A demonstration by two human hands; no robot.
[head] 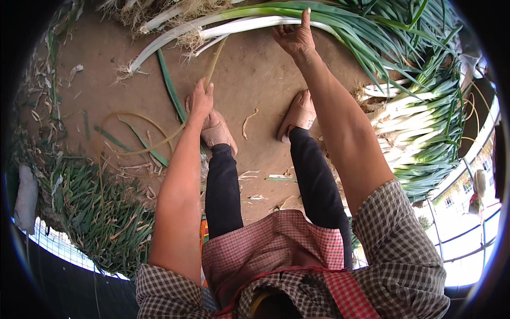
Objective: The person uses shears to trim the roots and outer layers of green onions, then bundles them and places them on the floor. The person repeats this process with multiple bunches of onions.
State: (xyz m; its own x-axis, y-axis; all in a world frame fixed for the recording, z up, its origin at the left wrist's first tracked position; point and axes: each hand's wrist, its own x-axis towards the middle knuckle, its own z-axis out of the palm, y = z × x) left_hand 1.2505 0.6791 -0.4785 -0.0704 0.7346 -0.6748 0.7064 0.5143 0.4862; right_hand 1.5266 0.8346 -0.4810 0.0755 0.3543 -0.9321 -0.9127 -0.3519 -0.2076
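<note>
My right hand is at the top, at the stalks of a few long green onions. Its thumb lies across their green part, while the fingers pass partly out of sight beneath. White ends and hairy roots stretch to the left, and the leaves fan out to the right. Lower down, my left hand grips a thin yellowish hose. The front of this hose points up at the white stalks, and the rest loops over the ground at left.
More green onions with roots lie at the top. At right is a row of pale-stalked onions. A heap of leaves borders the lower left. Scraps and loose leaves litter the dirt floor around my slippered feet.
</note>
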